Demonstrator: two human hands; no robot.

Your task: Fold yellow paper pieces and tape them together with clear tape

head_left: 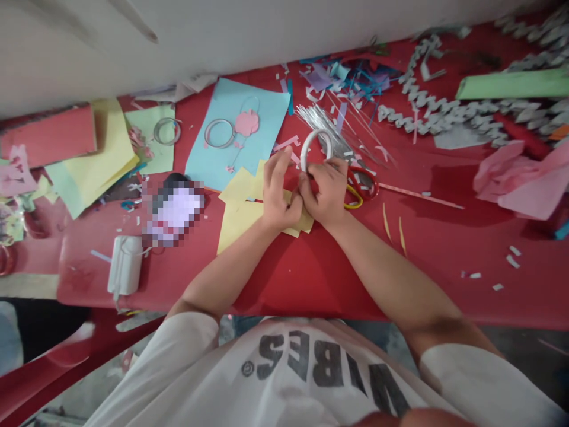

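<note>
My right hand [328, 188] is closed on a narrow white roll of tape [316, 135], which stands up past its fingertips. My left hand [279, 193] meets it at the thumbs. Its thumb and index finger are pinched together, the other fingers raised; whatever lies in the pinch is too small to make out. Beneath both hands are overlapping pieces of yellow paper [235, 222]. Scissors [367, 182] with red and yellow handles lie just right of my right hand, partly hidden by it.
A blue sheet [200, 155] carries a pink paper flower [247, 123] and a metal ring. To the left are a phone [175, 207] and a white power bank [125, 265]. Silvery wires [329, 133], paper scraps, grey folded chains [427, 121] and pink paper [524, 178] cover the back and right.
</note>
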